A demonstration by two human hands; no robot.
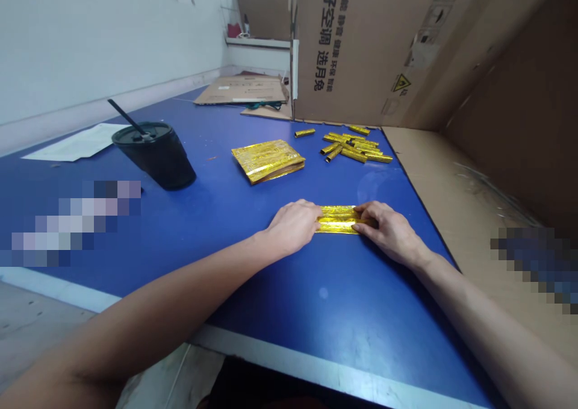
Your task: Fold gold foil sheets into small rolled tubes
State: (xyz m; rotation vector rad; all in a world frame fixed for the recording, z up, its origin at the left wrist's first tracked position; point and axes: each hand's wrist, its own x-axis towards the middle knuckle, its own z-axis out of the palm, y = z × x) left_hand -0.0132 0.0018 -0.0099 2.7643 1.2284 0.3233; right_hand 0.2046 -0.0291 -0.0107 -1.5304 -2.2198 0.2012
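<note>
A shiny gold foil sheet lies on the blue table between my two hands, with creases running along its length. My left hand has its fingers closed on the sheet's left end. On the right end, my right hand pinches the foil between thumb and fingers. Farther back sits a stack of gold foil sheets. Several rolled or folded gold foil pieces are heaped at the back right, and one such piece lies apart to their left.
On the left stands a black cup with a straw, with white paper behind it. Flattened cardboard lies at the back. A large cardboard box walls off the table's back right, and cardboard runs along its right edge.
</note>
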